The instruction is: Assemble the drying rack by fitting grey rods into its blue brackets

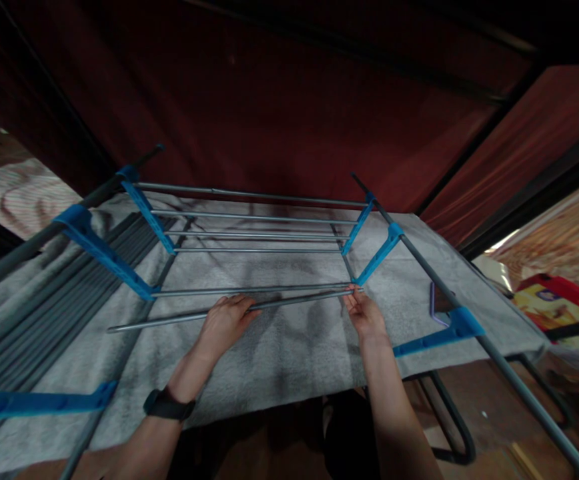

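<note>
A rack of grey metal rods and blue plastic brackets stands over a grey-white cloth. One loose grey rod lies slanted across the front, its left end free. My left hand is wrapped round the rod near its middle. My right hand pinches the rod's right end at the foot of a blue bracket. A black watch is on my left wrist.
Several spare grey rods lie in a bundle on the cloth at the left. Dark red fabric hangs behind the rack. A red and yellow box sits at the right. A curved black frame leg stands below the cloth's front edge.
</note>
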The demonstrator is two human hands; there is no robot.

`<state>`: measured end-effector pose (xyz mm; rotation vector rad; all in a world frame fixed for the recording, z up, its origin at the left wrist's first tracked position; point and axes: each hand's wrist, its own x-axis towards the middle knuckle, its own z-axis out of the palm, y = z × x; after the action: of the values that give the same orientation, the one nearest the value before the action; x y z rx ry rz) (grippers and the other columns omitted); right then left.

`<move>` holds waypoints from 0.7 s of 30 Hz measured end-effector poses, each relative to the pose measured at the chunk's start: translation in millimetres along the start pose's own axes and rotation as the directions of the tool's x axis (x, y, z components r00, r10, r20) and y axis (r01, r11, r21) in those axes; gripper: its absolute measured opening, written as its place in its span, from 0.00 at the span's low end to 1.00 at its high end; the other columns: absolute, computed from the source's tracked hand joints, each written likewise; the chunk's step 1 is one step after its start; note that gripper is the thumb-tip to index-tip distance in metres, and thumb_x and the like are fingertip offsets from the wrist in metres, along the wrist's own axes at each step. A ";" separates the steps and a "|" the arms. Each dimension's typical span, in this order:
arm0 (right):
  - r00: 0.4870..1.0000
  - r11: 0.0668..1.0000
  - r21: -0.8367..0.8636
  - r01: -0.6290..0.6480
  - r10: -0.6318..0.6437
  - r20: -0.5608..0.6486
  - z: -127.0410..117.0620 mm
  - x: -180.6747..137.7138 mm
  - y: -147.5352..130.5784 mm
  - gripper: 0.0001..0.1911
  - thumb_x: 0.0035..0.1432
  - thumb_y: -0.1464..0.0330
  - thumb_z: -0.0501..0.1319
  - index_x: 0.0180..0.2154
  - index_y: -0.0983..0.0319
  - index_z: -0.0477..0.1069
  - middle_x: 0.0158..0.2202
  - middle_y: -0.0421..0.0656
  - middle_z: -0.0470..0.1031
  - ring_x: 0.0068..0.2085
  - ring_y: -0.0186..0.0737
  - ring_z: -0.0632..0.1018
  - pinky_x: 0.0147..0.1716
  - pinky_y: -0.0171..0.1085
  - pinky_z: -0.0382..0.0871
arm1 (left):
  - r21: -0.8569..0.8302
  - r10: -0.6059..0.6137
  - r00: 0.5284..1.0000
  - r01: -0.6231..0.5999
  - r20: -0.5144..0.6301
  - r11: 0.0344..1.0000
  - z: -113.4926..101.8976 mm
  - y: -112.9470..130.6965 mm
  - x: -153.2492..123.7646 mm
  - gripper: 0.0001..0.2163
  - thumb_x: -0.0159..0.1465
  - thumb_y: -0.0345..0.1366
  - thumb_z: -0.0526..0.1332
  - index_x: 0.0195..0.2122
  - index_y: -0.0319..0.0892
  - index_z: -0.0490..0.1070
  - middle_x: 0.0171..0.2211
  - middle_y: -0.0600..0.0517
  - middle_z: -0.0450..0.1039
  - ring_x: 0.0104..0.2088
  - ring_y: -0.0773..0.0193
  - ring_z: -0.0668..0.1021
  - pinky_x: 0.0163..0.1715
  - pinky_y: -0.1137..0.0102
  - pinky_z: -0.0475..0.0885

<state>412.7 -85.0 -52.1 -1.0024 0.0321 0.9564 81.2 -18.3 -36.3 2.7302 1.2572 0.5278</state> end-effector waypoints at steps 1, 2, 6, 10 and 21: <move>1.000 1.000 0.004 0.001 -0.001 -0.002 0.4 -0.4 -0.4 0.09 0.59 0.81 0.60 0.33 0.61 0.70 0.29 0.36 0.77 0.32 0.29 0.80 0.39 0.31 0.79 | 0.003 0.007 1.000 -0.007 -0.003 1.000 0.0 0.7 0.0 0.10 0.69 0.41 0.56 0.38 0.44 0.75 0.35 0.49 0.79 0.37 0.57 0.80 0.40 0.64 0.70; 1.000 1.000 0.009 0.000 0.000 -0.003 1.0 -0.9 -0.6 0.09 0.59 0.81 0.59 0.33 0.61 0.70 0.29 0.36 0.78 0.32 0.29 0.80 0.39 0.31 0.79 | 0.007 0.013 1.000 -0.013 -0.006 1.000 0.2 1.2 0.1 0.10 0.69 0.41 0.56 0.38 0.44 0.75 0.35 0.49 0.79 0.37 0.57 0.80 0.40 0.64 0.70; 1.000 0.999 0.030 -0.022 0.021 0.018 4.7 -4.5 -0.1 0.08 0.60 0.80 0.59 0.33 0.62 0.71 0.30 0.38 0.79 0.34 0.30 0.81 0.40 0.32 0.79 | 0.022 0.000 1.000 0.000 -0.010 1.000 1.5 2.2 0.6 0.08 0.69 0.40 0.57 0.40 0.44 0.74 0.37 0.49 0.79 0.37 0.56 0.80 0.41 0.63 0.70; 0.997 0.999 0.013 -0.045 0.044 0.064 9.9 -8.9 3.0 0.06 0.58 0.78 0.63 0.33 0.62 0.72 0.30 0.38 0.79 0.34 0.31 0.81 0.39 0.32 0.79 | 0.050 -0.042 0.999 0.042 0.011 0.998 1.1 7.4 0.9 0.06 0.69 0.37 0.57 0.40 0.44 0.73 0.37 0.49 0.78 0.37 0.56 0.80 0.41 0.63 0.70; 0.994 0.994 -0.015 -0.105 0.105 -0.023 -0.1 1.9 -12.5 0.12 0.62 0.80 0.52 0.34 0.62 0.70 0.28 0.38 0.77 0.30 0.32 0.80 0.33 0.32 0.79 | 0.039 -0.049 0.999 0.050 -0.021 0.998 -6.0 -4.9 1.4 0.04 0.66 0.33 0.60 0.40 0.44 0.75 0.37 0.48 0.78 0.39 0.56 0.80 0.41 0.63 0.70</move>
<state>422.5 -86.1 -44.3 -1.0345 0.0963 1.0430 76.4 -14.4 -31.5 2.7240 1.3509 0.5325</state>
